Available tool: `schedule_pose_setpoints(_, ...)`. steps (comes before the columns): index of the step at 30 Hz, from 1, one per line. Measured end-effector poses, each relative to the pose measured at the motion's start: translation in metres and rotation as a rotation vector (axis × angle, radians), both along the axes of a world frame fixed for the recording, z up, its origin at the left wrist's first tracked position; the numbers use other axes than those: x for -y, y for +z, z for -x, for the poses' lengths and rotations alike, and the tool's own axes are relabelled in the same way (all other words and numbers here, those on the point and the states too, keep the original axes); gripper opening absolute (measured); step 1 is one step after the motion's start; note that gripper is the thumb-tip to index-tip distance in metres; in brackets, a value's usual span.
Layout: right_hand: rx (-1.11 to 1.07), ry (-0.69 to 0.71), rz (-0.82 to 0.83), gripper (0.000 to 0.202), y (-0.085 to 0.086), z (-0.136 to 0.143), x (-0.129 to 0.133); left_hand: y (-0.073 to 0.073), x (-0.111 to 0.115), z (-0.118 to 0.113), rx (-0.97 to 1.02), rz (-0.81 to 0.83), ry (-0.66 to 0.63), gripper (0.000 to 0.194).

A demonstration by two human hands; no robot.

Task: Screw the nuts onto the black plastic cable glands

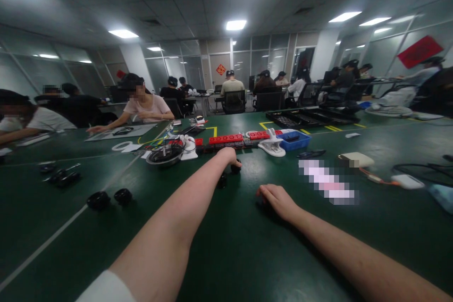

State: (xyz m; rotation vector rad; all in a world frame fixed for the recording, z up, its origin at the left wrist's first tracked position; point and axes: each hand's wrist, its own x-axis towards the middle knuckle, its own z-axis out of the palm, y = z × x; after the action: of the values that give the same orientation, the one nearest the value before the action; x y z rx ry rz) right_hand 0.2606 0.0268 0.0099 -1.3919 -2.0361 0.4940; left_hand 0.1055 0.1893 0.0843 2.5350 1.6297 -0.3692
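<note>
My left hand [228, 155] reaches far out over the green table, its fingers closed round a small black rounded part [236, 166]. The hand itself hides some of that grip. Just beneath the wrist, a second black part [222, 180] stands on the table, partly covered by my forearm. My right hand [278, 198] rests on the tabletop to the right, fingers curled together, with nothing visible in them. Two similar black rounded parts [98, 200] lie apart at the left. The exact kind of these black parts is too small and dark to tell.
Behind my left hand are red power strips [226, 138], a white clip-like stand [272, 144], a blue tray [293, 140] and a round metal-rimmed item [164, 155]. Black parts [63, 177] lie left; a white device with a cable [406, 181] lies right. Several people sit beyond.
</note>
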Motion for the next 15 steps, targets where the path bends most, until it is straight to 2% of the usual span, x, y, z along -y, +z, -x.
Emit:
schedule_pose_setpoints(5,-0.005,0.005,0.002,0.046,0.000,0.000,-0.001,0.003,0.021,-0.009,-0.005,-0.003,-0.068,0.061)
schedule_pose_setpoints(15,-0.016,0.007,-0.005,0.045,-0.001,0.000,0.000,0.012,0.056,0.004,-0.020,0.009,-0.146,0.050)
